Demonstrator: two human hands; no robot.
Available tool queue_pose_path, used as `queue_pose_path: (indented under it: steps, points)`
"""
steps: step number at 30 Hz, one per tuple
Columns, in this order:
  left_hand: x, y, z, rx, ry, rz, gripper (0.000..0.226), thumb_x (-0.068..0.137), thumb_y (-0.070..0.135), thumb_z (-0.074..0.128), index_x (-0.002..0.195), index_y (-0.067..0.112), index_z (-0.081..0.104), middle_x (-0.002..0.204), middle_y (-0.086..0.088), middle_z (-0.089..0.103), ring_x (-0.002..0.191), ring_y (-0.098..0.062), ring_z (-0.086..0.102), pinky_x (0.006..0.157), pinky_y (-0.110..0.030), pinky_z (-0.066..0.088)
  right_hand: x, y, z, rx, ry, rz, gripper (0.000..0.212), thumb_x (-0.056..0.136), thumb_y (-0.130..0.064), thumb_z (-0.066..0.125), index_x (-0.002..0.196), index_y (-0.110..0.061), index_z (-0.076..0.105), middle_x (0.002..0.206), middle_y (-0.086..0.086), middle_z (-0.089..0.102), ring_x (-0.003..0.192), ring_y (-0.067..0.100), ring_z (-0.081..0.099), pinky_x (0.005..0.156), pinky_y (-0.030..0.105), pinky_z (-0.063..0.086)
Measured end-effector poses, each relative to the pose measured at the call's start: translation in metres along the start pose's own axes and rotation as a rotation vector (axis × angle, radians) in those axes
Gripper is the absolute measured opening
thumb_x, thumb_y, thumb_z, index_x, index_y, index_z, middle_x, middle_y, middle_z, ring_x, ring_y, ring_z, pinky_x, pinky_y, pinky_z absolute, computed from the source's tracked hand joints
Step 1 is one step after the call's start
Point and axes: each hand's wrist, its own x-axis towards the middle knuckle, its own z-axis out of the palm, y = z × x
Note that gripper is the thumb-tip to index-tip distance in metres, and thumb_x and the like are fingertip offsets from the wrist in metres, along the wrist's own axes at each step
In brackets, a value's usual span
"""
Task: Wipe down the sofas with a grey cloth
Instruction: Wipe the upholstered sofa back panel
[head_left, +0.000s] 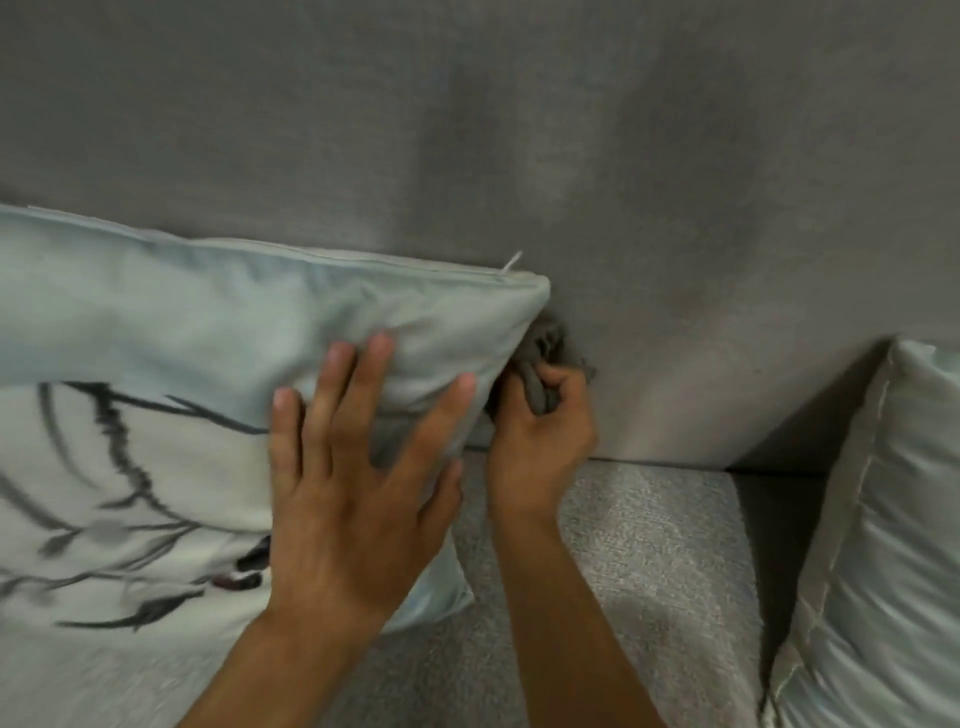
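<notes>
Grey cloth (543, 374) bunched in right hand (540, 441); left hand (348, 499) flat, fingers spread on pillow (156, 322).

This looks like a living room in a home, seen close up against a sofa (519, 130) covered in soft grey woven fabric, with a tall padded back and a lighter, coarser-weave seat cushion (649, 545) below it. Decorative throw pillows lean against the back. One is a pale blue-green pillow (182, 312) on the left, with a zip seam along its top edge and dark ink-like branches printed on a white front, and the other is a shiny pale satin pillow (883, 519) at the right edge.
</notes>
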Motion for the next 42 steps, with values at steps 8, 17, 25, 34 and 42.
queue_pose_path:
  steps: [8, 17, 25, 34, 42]
  points:
    - [0.015, -0.046, -0.094, -0.107, -0.08, -0.254, 0.059, 0.093, 0.046, 0.053, 0.15, 0.035, 0.042, 0.164, -0.021, 0.026, 0.156, -0.039, 0.015, 0.125, -0.061, 0.008, -0.015, -0.148, 0.015, -0.004, -0.05, -0.337, 0.018, 0.086, -0.01, 0.076, 0.092, -0.02, 0.063, 0.081, -0.019, 0.061, 0.075, -0.012, 0.059, 0.071, 0.006, 0.045]
    - [0.046, -0.178, -0.179, -0.246, -0.057, -0.68, 0.056, 0.098, 0.054, 0.041, 0.153, 0.043, 0.037, 0.164, -0.006, 0.026, 0.155, -0.029, 0.021, 0.123, -0.058, 0.019, -0.092, -0.209, 0.168, -0.51, -0.56, -0.808, 0.016, 0.086, -0.027, 0.076, 0.101, -0.023, 0.071, 0.085, -0.002, 0.069, 0.075, 0.02, 0.064, 0.06, 0.036, 0.055]
    - [0.017, -0.318, -0.146, -0.458, -0.14, -0.715, 0.06, 0.098, 0.061, 0.035, 0.155, 0.055, 0.019, 0.169, 0.003, 0.007, 0.156, -0.023, 0.011, 0.122, -0.053, 0.024, -0.171, -0.159, 0.299, -0.732, -0.62, -1.049, 0.01, 0.085, -0.023, 0.076, 0.09, -0.018, 0.07, 0.077, 0.005, 0.066, 0.062, 0.03, 0.063, 0.05, 0.032, 0.046]
    - [0.046, -0.428, -0.113, -0.52, -0.052, -0.739, 0.076, 0.1, 0.028, 0.059, 0.158, 0.052, 0.016, 0.17, -0.009, -0.01, 0.157, -0.033, 0.003, 0.117, -0.06, 0.035, -0.192, -0.192, 0.337, -0.579, -0.315, -1.188, 0.011, 0.086, -0.018, 0.075, 0.096, -0.012, 0.074, 0.076, 0.011, 0.067, 0.067, 0.02, 0.055, 0.058, 0.025, 0.029]
    - [0.029, -0.436, -0.086, -0.622, -0.123, -0.73, 0.097, 0.101, 0.01, 0.054, 0.151, 0.066, -0.008, 0.169, 0.003, -0.017, 0.121, -0.049, 0.058, 0.077, -0.041, 0.062, -0.232, -0.117, 0.355, -1.011, -0.543, -0.918, 0.013, 0.081, -0.026, 0.079, 0.084, -0.024, 0.066, 0.079, -0.001, 0.068, 0.06, 0.025, 0.065, 0.048, 0.03, 0.045]
